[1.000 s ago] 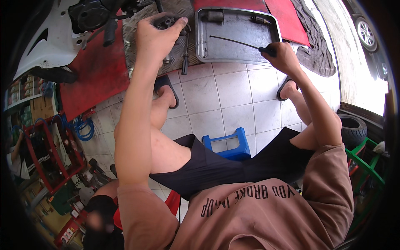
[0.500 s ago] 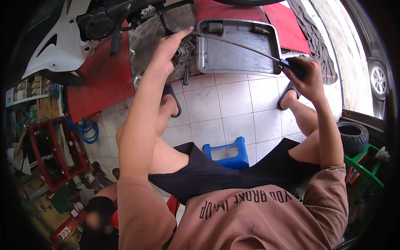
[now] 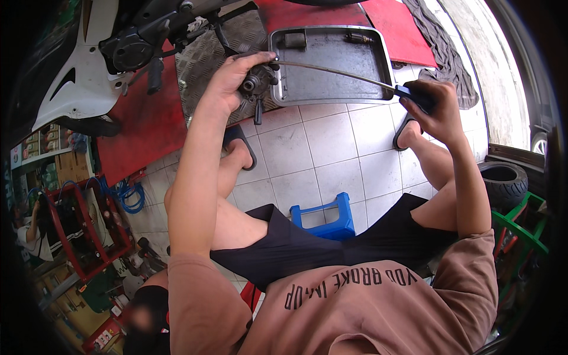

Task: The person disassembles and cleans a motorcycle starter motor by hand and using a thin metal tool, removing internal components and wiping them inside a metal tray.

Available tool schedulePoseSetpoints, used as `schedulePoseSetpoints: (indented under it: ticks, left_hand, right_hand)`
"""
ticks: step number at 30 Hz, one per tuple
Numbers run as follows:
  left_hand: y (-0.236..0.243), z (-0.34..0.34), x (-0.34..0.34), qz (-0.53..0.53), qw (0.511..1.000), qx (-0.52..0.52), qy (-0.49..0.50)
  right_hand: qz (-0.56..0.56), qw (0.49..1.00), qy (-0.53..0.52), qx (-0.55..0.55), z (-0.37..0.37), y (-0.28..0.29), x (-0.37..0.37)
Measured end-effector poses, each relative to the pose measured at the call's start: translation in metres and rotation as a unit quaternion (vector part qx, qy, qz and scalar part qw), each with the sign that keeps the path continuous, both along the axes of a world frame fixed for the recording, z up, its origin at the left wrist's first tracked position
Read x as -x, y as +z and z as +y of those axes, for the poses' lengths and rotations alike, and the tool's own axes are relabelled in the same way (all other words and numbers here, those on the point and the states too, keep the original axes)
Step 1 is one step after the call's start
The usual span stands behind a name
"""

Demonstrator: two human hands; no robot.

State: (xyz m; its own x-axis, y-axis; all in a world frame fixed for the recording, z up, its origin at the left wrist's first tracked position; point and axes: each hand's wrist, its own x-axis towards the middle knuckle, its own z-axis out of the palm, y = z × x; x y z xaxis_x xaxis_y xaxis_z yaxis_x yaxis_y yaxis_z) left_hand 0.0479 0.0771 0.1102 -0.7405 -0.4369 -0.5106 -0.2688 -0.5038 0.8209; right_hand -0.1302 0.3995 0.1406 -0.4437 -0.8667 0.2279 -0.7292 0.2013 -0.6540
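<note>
In my right hand (image 3: pixel 441 109) is the dark blue handle of a long screwdriver (image 3: pixel 337 71), gripped firmly. Its thin metal shaft crosses above the grey metal tray (image 3: pixel 331 99) and reaches the fingertips of my left hand (image 3: pixel 229 78). That hand wraps over the top of a dirty metal engine part (image 3: pixel 251 86) with a round opening, beside the tray's left edge. My fingers cover some of the part, and the exact contact of the screwdriver's tip cannot be made out. A short dark lever or rod (image 3: pixel 258 111) hangs below the part.
Inside the tray lie a metal cylinder (image 3: pixel 294 40) and a small dark part (image 3: pixel 358 38). A motorcycle (image 3: pixel 133 50) stands at the upper left over a red platform (image 3: pixel 142 127). Between my legs is a blue stool (image 3: pixel 331 228); a tyre (image 3: pixel 503 183) lies at the right.
The engine part now shows more fully under my left hand, which has shifted slightly left and down. The screwdriver's tip end sits a little lower; my right hand has barely moved.
</note>
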Motion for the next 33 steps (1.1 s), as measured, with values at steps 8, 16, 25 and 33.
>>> schedulePoseSetpoints:
  ticks: [8,16,25,33]
  left_hand:
    - [0.005,0.003,0.0,0.02,0.999,0.01,-0.026]
    - [-0.004,-0.001,0.002,0.027,0.996,-0.074,0.036]
    - [-0.012,-0.008,-0.001,0.062,0.986,-0.154,0.009]
    - [-0.016,-0.007,0.001,0.068,0.986,-0.152,0.012]
  right_hand:
    - [0.012,1.0,0.001,-0.003,-0.001,0.003,0.001]
    - [0.036,0.999,-0.018,-0.014,0.001,0.001,0.005]
    - [0.031,0.999,-0.025,-0.003,-0.002,0.003,0.002]
    - [0.018,0.999,-0.039,0.001,-0.001,-0.003,0.001]
